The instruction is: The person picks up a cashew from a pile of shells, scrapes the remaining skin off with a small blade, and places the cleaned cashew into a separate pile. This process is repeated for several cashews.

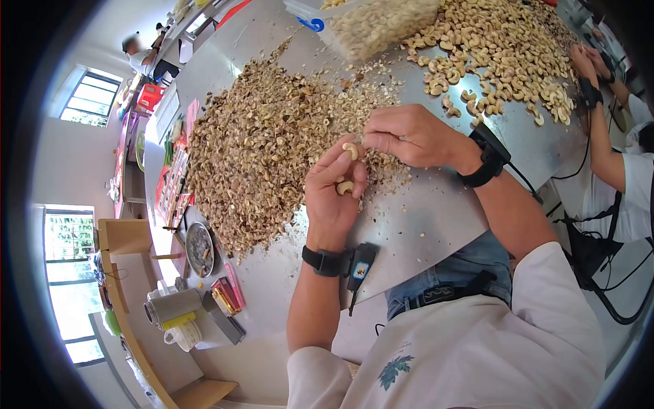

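Nut (350, 150) held up at the tips of the left fingers (332, 158). Pale cream, curved, looks smooth. Second nut (345, 186) lower in the same left hand (329, 201), same cream colour, also curved, against the curled fingers. Left fingers half closed, holding both. Right hand (419, 138): right fingers (383, 141) pinched narrow, tips right by the upper nut; can't tell if they touch it or grip a scrap.

Room: below the right fingers, between the two forearms, grey worktop (436, 211) shows with a few crumbs; widest open stretch near the hands. Its near edge runs slantwise from just below the left wrist up past the person's waist, so room toward the body is short. Left of the left fingers it's tight: brown scrap pile (252, 150) comes right up beside the hand. Pile thins to pale crumbs beyond and under the right fingers.

Beyond the right fingers, up and to the right: loose nuts (490, 48) in a heap, strays on its near side. Tub (392, 34) of nuts beyond the fingers, see-through walls, blue latch. Well left of the fingers, past the pile: round dish (212, 251). Far right, at the heap's end: another person's hands (584, 63).
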The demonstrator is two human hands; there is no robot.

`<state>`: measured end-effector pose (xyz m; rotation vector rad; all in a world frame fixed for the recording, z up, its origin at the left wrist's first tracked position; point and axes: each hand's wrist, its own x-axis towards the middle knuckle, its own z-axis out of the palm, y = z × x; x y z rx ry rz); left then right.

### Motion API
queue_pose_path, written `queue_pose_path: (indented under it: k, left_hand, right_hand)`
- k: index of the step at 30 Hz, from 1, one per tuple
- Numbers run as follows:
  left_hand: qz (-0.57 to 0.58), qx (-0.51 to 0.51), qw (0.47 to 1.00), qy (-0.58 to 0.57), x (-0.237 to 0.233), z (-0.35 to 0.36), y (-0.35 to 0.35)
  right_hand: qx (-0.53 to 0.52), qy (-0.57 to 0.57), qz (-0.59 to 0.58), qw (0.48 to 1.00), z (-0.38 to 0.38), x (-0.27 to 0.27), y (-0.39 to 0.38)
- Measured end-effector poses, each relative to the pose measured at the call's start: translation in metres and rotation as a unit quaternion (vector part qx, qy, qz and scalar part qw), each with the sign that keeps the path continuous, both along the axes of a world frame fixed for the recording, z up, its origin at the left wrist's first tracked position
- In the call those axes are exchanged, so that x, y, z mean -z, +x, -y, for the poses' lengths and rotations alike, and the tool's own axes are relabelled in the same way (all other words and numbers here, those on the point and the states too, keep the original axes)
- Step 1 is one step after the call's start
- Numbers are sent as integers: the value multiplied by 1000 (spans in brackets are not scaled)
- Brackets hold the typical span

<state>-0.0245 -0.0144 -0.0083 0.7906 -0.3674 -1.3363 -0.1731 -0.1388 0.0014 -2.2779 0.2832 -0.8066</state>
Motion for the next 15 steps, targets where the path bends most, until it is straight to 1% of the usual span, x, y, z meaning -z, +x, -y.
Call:
queue_pose_path:
  k: [2,8,11,14,15]
  left_hand:
    - [-9,-22,1000,19,-4,0,-2]
    - [-3,6,1000,-30,4,1,3]
    - [-1,14,1000,-27,3,1,4]
    - [7,48,998,-36,2,1,7]
    - [11,40,999,-28,1,1,6]
  right_hand:
    - [-17,-34,11,999,0,0,-1]
    - [-21,-48,31,998,0,4,1]
    - [-28,-46,27,998,1,4,1]
    - [69,-48,-5,996,-1,6,3]
    - [59,-35,1,998,0,7,3]
